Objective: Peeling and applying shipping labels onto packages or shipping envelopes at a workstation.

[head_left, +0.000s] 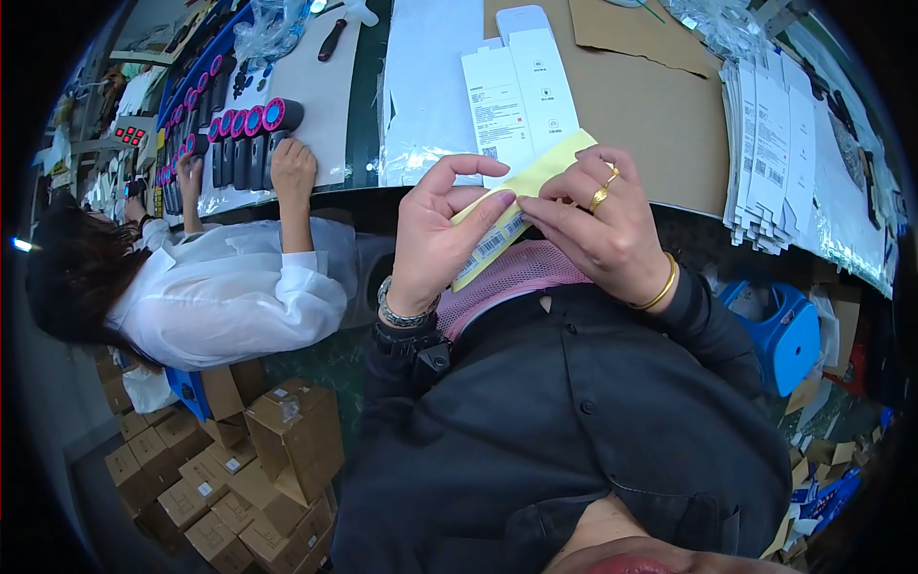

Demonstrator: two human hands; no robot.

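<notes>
**Both hands on a yellow label sheet at a packing bench**

A long bench runs across the top of the view, covered with brown cardboard and white sheets. Flat white cartons lie on it straight ahead, and a fanned stack of flat white cartons sits to the right. Below the bench edge, at chest height, the person holds a yellow label sheet with barcode stickers along its lower end. The left hand grips the sheet's left side, its fingers closed with the thumb laid across the front. The right hand, wearing gold rings and a gold bangle, pinches the sheet's right edge, its fingers closed on the paper.

To the left, a co-worker in a white shirt rests a hand beside a row of dark devices with pink and blue ends. Small brown boxes are piled on the floor below, and a blue plastic stool stands at the right.
</notes>
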